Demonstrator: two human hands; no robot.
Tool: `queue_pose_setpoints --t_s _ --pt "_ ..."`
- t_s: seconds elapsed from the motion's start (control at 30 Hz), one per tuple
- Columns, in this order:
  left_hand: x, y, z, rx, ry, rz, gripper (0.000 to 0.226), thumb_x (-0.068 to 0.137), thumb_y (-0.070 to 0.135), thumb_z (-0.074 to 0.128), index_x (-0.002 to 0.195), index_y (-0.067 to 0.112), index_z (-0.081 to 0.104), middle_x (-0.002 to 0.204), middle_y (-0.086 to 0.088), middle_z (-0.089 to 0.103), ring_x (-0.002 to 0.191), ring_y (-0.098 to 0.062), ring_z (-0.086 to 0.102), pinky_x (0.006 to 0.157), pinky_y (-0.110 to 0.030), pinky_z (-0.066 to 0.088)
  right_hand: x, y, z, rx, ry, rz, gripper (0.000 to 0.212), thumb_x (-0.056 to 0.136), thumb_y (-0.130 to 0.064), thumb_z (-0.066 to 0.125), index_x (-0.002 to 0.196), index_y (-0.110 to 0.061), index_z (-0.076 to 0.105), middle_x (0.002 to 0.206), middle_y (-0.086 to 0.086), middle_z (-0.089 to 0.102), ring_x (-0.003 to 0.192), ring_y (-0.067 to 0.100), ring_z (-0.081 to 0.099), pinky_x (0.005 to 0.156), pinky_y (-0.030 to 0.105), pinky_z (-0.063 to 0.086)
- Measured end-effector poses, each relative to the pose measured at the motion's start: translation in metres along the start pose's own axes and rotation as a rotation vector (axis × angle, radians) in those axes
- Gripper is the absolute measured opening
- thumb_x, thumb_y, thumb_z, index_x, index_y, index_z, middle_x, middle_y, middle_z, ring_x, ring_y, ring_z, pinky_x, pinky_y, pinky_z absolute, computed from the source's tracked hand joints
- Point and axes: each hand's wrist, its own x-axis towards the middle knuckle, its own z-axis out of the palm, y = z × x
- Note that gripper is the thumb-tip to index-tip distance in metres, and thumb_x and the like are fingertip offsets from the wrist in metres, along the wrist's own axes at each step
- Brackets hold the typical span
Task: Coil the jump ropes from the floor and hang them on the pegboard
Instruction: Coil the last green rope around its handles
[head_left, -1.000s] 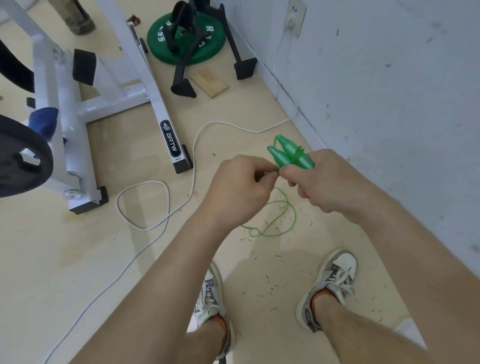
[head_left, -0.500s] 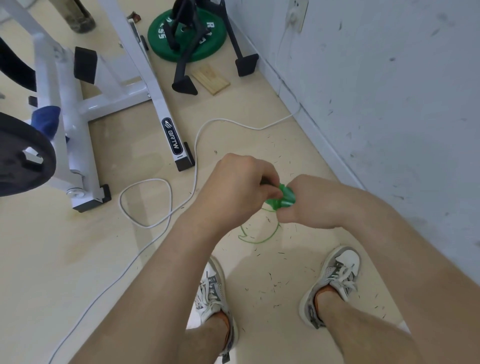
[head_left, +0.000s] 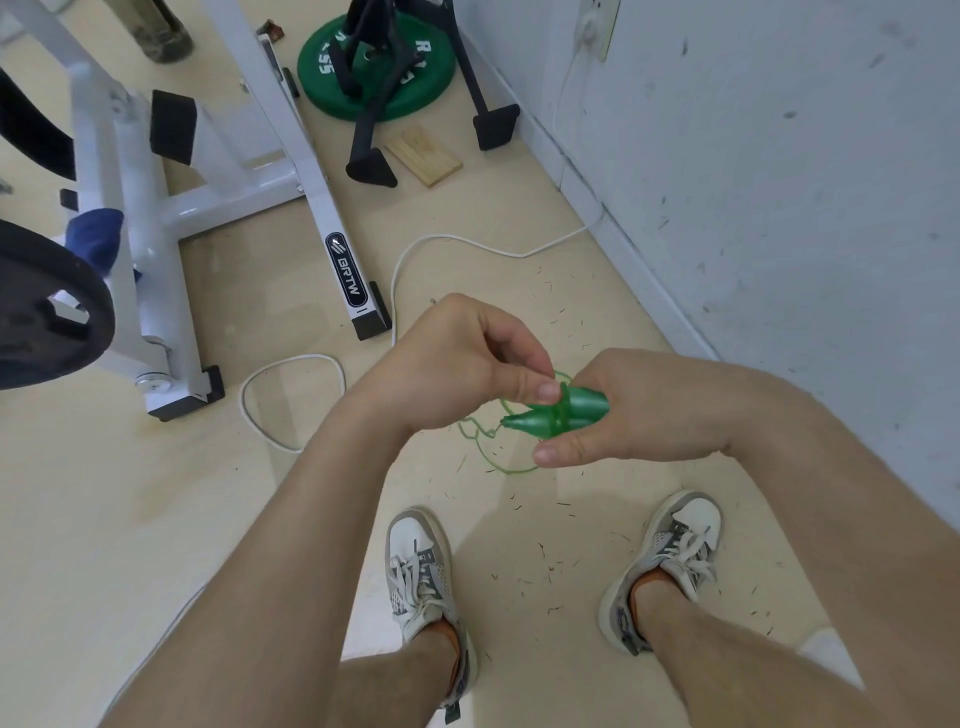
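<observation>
Two green handles (head_left: 584, 405) of a jump rope, laid side by side with the tapered ends pointing to the person's left, were held above the floor (head_left: 156, 519) in front of the body. The right hand (head_left: 644, 410) clasped them, thumb beneath and fingers curled over the thick ends.

One green cord (head_left: 559, 418) was wrapped round the pair near mid-length; the slack hung below in loose thin loops between the two hands. The left hand (head_left: 457, 369) was curled, thumb and forefinger meeting at the wrap; it appeared to pinch the cord there, though the fingertips hid the exact contact.

Two shoes, white and grey: the left shoe (head_left: 421, 566) and the right shoe (head_left: 670, 551), stood apart on the floor below the hands. Small dark specks were scattered over the floor around them.

One white cable (head_left: 441, 239) ran from the wall socket (head_left: 597, 26) down along the wall (head_left: 779, 156), across the floor, and made a loop beside the foot of the white machine frame (head_left: 322, 208), marked BRTW.

One green weight plate (head_left: 322, 73) lay flat at the top, with a black stand (head_left: 496, 124) over it. One wooden block (head_left: 423, 156) lay between the stand's feet.

One black plate (head_left: 47, 312) sat at the left edge, beside a blue item (head_left: 96, 239) on the frame
</observation>
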Motion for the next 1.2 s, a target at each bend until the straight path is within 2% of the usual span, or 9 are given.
queue_pose_setpoints --t_s 0.07,0.2,0.3,0.4,0.53,0.67,0.87,1.07,1.2 --pt "-0.002 0.001 -0.001 -0.115 -0.021 -0.017 0.012 0.061 0.021 0.081 0.067 0.014 0.074 0.061 -0.001 0.068 0.057 -0.007 0.060 0.057 -0.018 0.047 -0.006 -0.004 -0.003 0.070 -0.042 -0.047 0.049 0.074 -0.055 0.075 0.064 -0.014 0.048 0.055 -0.001 0.041 0.050 0.015 0.037 0.053 0.026 0.030" --pt "0.004 0.006 0.013 -0.691 -0.007 -0.137 0.017 0.058 0.030 0.074 0.055 0.014 0.068 0.053 0.001 0.060 0.043 -0.008 0.052 0.042 -0.016 0.042 -0.016 -0.014 -0.008 0.419 -0.055 -0.186 0.033 0.071 -0.033 0.078 0.057 -0.018 0.053 0.046 -0.003 0.042 0.040 0.011 0.033 0.040 0.018 0.026" --pt "0.013 0.006 0.026 -0.810 0.089 -0.129 0.034 0.090 0.011 0.060 0.056 0.016 0.064 0.047 0.005 0.048 0.039 -0.005 0.033 0.040 -0.017 0.023 -0.014 -0.010 -0.010 0.676 0.030 -0.207 0.033 0.078 -0.015 0.074 0.052 -0.023 0.056 0.047 -0.003 0.038 0.038 0.009 0.026 0.040 0.016 0.018" --pt "0.017 0.004 0.036 -0.599 0.195 -0.059 0.036 0.094 -0.002 0.049 0.065 0.009 0.068 0.053 -0.003 0.047 0.046 -0.009 0.029 0.047 -0.022 0.021 -0.009 -0.004 -0.011 0.859 0.123 -0.106 0.037 0.084 -0.008 0.068 0.053 -0.023 0.055 0.049 -0.003 0.035 0.040 0.008 0.022 0.039 0.017 0.012" --pt "0.020 0.001 0.043 0.004 0.309 0.044 0.022 0.092 0.005 0.050 0.075 -0.006 0.058 0.057 -0.002 0.038 0.052 -0.011 0.028 0.050 -0.026 0.026 -0.006 0.000 -0.012 0.880 0.237 0.045 0.033 0.084 0.000 0.063 0.061 -0.018 0.048 0.051 -0.003 0.035 0.041 0.007 0.021 0.037 0.017 0.012" --pt "0.015 0.004 0.050 0.567 0.210 0.144 0.019 0.090 0.014 0.046 0.087 0.014 0.065 0.067 0.001 0.055 0.068 -0.020 0.052 0.062 -0.036 0.045 0.000 0.005 -0.010 0.675 0.426 0.182 0.026 0.078 0.000 0.063 0.068 -0.014 0.044 0.056 0.002 0.040 0.042 0.012 0.028 0.039 0.020 0.020" --pt "0.009 0.014 0.053 0.998 0.231 0.198 0.017 0.091 0.019 0.049 0.082 0.015 0.062 0.071 -0.004 0.053 0.067 -0.028 0.047 0.057 -0.032 0.029 0.014 0.011 0.000 0.070 0.523 0.337 0.028 0.080 -0.018 0.067 0.067 -0.012 0.042 0.061 0.003 0.046 0.049 0.018 0.042 0.046 0.025 0.027" --pt "0.009 0.006 0.041 0.790 0.226 0.402 0.006 0.080 0.017 0.070 0.083 0.016 0.075 0.079 0.000 0.059 0.070 -0.025 0.057 0.060 -0.036 0.046 0.021 0.010 0.011 -0.208 0.221 0.338 0.021 0.079 -0.011 0.060 0.067 -0.012 0.043 0.058 0.002 0.046 0.048 0.018 0.042 0.045 0.024 0.031" --pt "0.004 -0.002 0.028 0.490 0.146 0.224 0.011 0.077 0.021 0.076 0.087 0.025 0.078 0.084 0.013 0.070 0.074 -0.002 0.058 0.071 -0.022 0.045 0.016 0.003 0.012 -0.421 0.083 0.244 0.017 0.079 -0.013 0.062 0.073 -0.014 0.046 0.068 0.002 0.052 0.056 0.017 0.048 0.048 0.023 0.035"
